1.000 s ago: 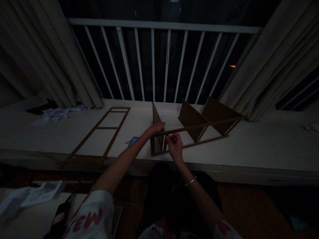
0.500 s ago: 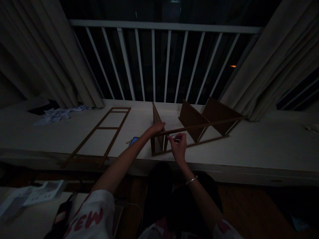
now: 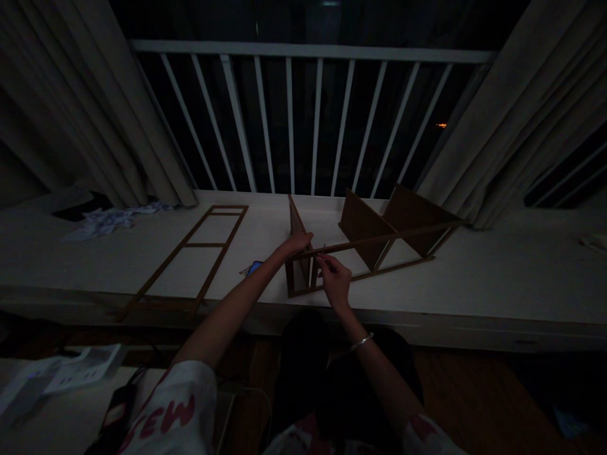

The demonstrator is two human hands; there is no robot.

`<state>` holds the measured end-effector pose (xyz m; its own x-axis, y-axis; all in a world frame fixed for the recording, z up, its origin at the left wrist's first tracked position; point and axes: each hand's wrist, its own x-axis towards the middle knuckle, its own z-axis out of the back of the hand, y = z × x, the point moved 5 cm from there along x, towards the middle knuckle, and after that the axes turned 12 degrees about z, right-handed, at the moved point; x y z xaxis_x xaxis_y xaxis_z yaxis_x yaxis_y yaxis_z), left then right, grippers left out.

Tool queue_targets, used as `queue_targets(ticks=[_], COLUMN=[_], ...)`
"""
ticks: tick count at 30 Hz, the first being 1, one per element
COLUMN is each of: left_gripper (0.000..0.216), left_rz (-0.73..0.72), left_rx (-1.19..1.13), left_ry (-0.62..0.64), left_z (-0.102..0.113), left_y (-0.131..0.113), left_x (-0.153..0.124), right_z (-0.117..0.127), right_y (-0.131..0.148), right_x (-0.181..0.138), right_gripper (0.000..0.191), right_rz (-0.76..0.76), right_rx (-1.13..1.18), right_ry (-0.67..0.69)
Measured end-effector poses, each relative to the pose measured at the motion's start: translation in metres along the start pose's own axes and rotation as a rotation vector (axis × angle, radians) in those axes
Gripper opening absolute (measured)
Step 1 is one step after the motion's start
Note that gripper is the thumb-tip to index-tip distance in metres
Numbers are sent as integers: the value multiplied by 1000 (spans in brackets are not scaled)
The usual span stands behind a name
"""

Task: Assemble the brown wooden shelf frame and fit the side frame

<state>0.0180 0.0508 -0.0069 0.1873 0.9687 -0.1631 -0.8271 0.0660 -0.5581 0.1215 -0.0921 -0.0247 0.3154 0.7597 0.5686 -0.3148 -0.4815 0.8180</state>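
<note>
A brown wooden shelf unit (image 3: 374, 241) lies on its side on the white ledge, its boards standing up from a ladder-like side frame. My left hand (image 3: 298, 244) is closed around the leftmost board (image 3: 296, 218), where it meets the upper rail. Just right of it, my right hand (image 3: 336, 275) pinches a thin rod-like tool (image 3: 324, 246) against the rail joint. The dim light and my fingers hide most of that tool. A second ladder-like wooden frame (image 3: 205, 244) lies flat to the left.
A phone with a lit screen (image 3: 255, 268) lies beside my left forearm. Crumpled cloth or paper (image 3: 107, 221) is at the far left. White railing (image 3: 303, 49) and curtains (image 3: 493, 114) stand behind the ledge. A power strip (image 3: 83, 370) sits at lower left.
My right hand has shifted slightly up and left, closer to the rail, and the thin tool has turned in its fingers. My left hand stays on the board.
</note>
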Motion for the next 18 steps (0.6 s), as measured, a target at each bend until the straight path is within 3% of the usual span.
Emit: queue_targets(ticks=[10, 18], left_gripper=[36, 37], left_rz=[7, 15], left_rx=[7, -10], left_ry=[13, 9], left_z=[-1, 0], left_y=[0, 1], left_x=[4, 2], right_z=[-24, -23], right_y=[10, 21], right_x=[-11, -12], right_gripper=[29, 27], right_rz=[80, 123], right_rx=[78, 72], right_ry=[53, 58])
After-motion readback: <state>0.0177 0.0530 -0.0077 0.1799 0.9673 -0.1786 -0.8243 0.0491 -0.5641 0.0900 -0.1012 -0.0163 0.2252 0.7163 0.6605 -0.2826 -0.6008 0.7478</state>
